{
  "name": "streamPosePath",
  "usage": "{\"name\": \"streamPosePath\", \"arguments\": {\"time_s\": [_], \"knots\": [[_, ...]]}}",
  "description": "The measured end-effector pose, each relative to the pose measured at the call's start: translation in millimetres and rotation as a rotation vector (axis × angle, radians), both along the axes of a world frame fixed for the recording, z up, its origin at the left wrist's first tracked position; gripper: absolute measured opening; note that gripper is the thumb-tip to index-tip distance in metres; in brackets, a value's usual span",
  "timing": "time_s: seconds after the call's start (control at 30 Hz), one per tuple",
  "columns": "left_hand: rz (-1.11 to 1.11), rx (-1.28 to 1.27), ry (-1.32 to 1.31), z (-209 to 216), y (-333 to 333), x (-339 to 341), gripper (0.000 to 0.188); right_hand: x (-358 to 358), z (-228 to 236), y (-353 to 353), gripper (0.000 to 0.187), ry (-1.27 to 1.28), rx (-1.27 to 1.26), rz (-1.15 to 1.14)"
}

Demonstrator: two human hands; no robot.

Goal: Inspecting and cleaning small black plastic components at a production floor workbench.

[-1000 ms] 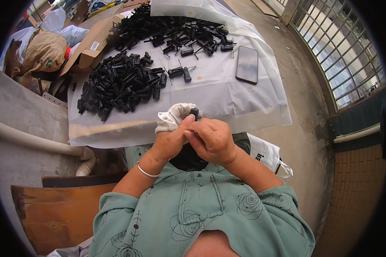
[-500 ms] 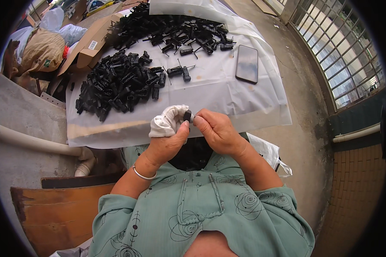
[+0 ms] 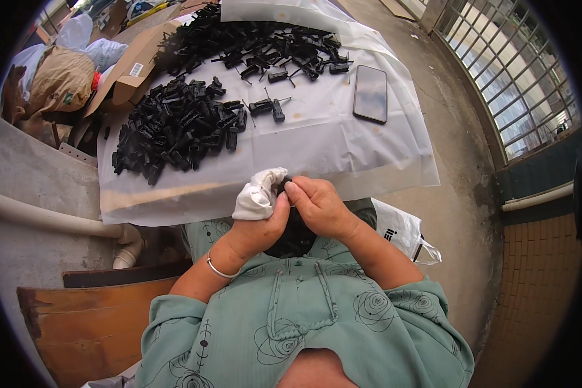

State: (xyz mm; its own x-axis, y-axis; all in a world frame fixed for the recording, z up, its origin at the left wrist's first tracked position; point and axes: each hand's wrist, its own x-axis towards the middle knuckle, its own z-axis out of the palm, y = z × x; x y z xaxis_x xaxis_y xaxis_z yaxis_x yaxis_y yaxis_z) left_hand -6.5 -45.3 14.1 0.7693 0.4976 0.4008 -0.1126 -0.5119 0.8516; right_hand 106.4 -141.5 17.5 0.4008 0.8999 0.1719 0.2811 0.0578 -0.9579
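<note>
Just in front of my body, both hands come together at the table's near edge. A white cloth is bunched over the fingers of my left hand, and through it they grip a small black plastic part. My right hand pinches the same part from the other side, thumb and forefinger closed on it. Fingers and cloth hide most of this part, so its exact shape is unclear. Beyond the hands lies a heap of black plastic parts like it, with a couple of loose ones beside it.
A larger pile of black parts with thin stems covers the far side of the white-sheeted table. A phone lies at the right. Cardboard and bags stand left. A white bag is by my right forearm.
Both hands have lowered slightly toward me. My right fingers have closed in over the black part, which now shows less. The cloth has shifted a little to the right.
</note>
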Motion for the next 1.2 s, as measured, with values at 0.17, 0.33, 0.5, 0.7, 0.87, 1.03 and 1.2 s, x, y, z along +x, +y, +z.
{"name": "streamPosePath", "arguments": {"time_s": [0.17,0.33,0.5,0.7,0.87,1.03,1.2], "knots": [[-0.012,-0.267,-0.062,2.9,1.5,0.9,0.032,5.6,11.7,-0.3,0.024,-0.085,0.058,0.066],[0.075,0.197,-0.003,8.6,4.8,3.6,0.03,2.1,10.4,4.2,0.024,-0.126,0.056,0.006],[0.106,0.341,0.083,5.1,6.6,1.4,0.028,-0.6,0.6,8.7,0.022,0.016,-0.031,-0.034],[-0.164,-0.621,-0.037,1.2,21.5,-0.9,0.033,10.2,9.4,0.7,0.012,-0.13,-0.046,-0.026],[-0.167,-0.833,-0.019,14.7,26.1,-5.7,0.031,13.5,-7.2,-2.4,0.009,-0.299,0.009,0.05],[-0.093,-0.771,0.046,15.7,23.9,-3.1,0.029,17.8,2.2,-2.7,0.006,-0.403,0.15,-0.032],[-0.302,-0.743,0.258,25.1,22.8,-8.5,0.032,12.8,12.1,5.1,0.008,-0.245,0.239,-0.075]]}}
